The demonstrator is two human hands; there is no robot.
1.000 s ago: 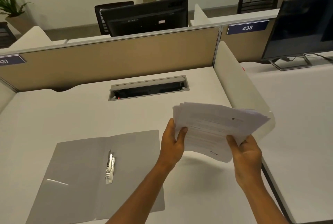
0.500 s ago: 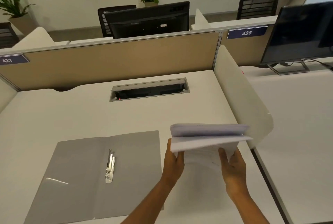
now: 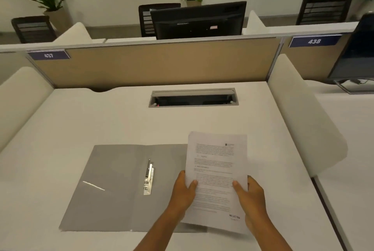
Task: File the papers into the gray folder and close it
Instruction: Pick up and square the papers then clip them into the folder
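Note:
The gray folder (image 3: 113,190) lies open and flat on the white desk, its metal fastener (image 3: 148,177) along the spine. A stack of printed papers (image 3: 216,170) is held upright in portrait, text facing me, just over the folder's right edge. My left hand (image 3: 183,192) grips the stack's left side with the thumb on the front. On the right side, my right hand (image 3: 252,196) holds it the same way. The stack's lower edge hides part of the folder's right flap.
A cable slot (image 3: 193,98) is set into the desk beyond the folder. White side dividers (image 3: 303,117) flank the desk, and a tan partition (image 3: 162,64) closes the back. A monitor (image 3: 356,54) stands on the neighbouring desk at right.
The papers went from a fanned, tilted bundle at the right to a squared, upright stack facing me, shifted left toward the folder. Both hands kept their grip.

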